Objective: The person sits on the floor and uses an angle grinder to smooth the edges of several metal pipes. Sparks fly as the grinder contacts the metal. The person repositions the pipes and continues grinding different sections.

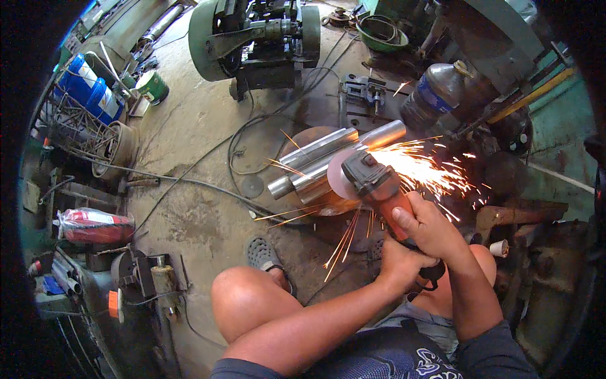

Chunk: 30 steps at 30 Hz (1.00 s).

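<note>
Orange plastic forms the body of the angle grinder, which sits at centre frame above the person's bare knees. Right hand is clenched around the grinder's body from above. Left hand is clamped around the rear of the tool, just below and touching the right hand. The grinder's head is dark grey; its pale disc meets the steel pipes, and yellow-white sparks fan out to the right and downward.

Pipes: several smooth, shiny, round metal tubes lying side by side, tilted up to the right, resting on a rusty round plate. Open ends face lower left.

Grey perforated sandal on the stained concrete floor, beside the left knee. Black cables loop across the floor toward the pipes.

Left side: red cylinder wrapped in clear plastic, lying flat, white label patch at its near end. Further up, a blue drum with a white band sits in a wire-frame rack. Small green paint can nearby, cylindrical.

Right side: dark plastic bottle with a blue label band, lying tilted. Small white roll on rusty scrap near the right knee.

Far: green cast-metal machine, heavy and rounded, at top centre; green basin holding coiled wire to its right.
</note>
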### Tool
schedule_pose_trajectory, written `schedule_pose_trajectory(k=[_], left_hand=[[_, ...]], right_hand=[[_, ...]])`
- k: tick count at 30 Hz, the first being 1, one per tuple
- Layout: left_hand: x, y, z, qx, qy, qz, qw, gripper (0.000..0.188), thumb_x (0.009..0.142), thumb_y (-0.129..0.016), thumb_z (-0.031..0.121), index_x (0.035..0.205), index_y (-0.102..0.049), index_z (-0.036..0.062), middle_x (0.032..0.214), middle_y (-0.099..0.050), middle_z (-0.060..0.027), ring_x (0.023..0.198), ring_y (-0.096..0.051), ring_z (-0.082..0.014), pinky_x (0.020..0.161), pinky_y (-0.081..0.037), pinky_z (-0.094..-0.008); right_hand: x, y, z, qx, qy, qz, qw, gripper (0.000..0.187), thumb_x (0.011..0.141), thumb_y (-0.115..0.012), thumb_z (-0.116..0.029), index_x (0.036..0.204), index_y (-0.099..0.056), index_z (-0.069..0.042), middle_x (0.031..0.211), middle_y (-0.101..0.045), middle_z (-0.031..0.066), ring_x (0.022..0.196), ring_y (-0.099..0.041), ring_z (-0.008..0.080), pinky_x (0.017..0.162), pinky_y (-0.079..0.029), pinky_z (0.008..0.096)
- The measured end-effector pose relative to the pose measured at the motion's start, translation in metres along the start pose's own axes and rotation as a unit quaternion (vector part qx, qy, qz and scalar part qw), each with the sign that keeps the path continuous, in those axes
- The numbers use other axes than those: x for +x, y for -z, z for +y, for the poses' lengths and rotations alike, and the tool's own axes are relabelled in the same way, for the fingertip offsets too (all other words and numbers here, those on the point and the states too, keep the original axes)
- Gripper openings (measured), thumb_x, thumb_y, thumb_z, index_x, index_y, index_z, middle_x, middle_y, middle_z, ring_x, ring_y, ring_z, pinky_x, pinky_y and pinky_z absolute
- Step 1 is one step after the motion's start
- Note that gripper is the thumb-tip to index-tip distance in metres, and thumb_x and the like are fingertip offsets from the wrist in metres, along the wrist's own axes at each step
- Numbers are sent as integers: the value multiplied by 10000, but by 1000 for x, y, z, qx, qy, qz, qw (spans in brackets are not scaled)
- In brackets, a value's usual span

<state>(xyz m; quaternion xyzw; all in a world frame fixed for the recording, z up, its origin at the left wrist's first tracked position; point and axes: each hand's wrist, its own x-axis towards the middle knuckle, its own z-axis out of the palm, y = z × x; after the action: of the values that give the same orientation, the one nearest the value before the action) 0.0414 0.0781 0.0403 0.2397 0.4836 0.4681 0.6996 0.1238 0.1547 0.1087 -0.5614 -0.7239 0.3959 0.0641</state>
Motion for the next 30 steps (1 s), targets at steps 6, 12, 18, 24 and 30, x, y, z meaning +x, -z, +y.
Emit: schedule_pose_trajectory(k=[6,12,18,24,30], left_hand=[[-21,18,4,-25,-8,37,999,906,550,-950,82,1309,-463,-7,1150,-674,-130,1036,-698,-249,911,-582,-377],[-40,29,3,-21,-48,92,994,838,559,-967,120,1276,-552,-8,1153,-704,-116,1055,-703,-251,927,-574,-379],[-48,48,8,4,29,42,999,813,577,-948,71,1282,-553,-20,1191,-690,-132,1106,-689,-258,948,-570,-371],[-49,40,14,-2,6,57,998,715,601,-923,41,1230,-588,-24,1147,-693,-113,1064,-693,-238,908,-582,-366],[-33,30,12,-23,74,-10,997,706,595,-932,43,1210,-593,-25,1135,-690,-109,1049,-692,-235,903,-582,-364]], right_hand=[[-2,-15,-23,-13,19,-33,999,555,1005,-569,-517,1095,-544,30,998,-683,307,967,-680,475,843,-521,505],[-3,-28,-40,-50,25,-66,996,594,992,-560,-546,1102,-546,38,1000,-686,322,961,-671,511,833,-519,542],[-3,-33,-55,-68,28,-103,992,638,981,-540,-572,1171,-532,38,1058,-675,354,1033,-657,522,901,-510,581],[-2,-25,-56,-89,-17,-123,988,641,973,-534,-555,1187,-526,49,1077,-683,348,1042,-664,515,917,-515,580],[-6,-6,-40,-69,-30,-89,993,620,983,-532,-546,1134,-550,55,1061,-689,344,1020,-677,508,885,-526,575]])
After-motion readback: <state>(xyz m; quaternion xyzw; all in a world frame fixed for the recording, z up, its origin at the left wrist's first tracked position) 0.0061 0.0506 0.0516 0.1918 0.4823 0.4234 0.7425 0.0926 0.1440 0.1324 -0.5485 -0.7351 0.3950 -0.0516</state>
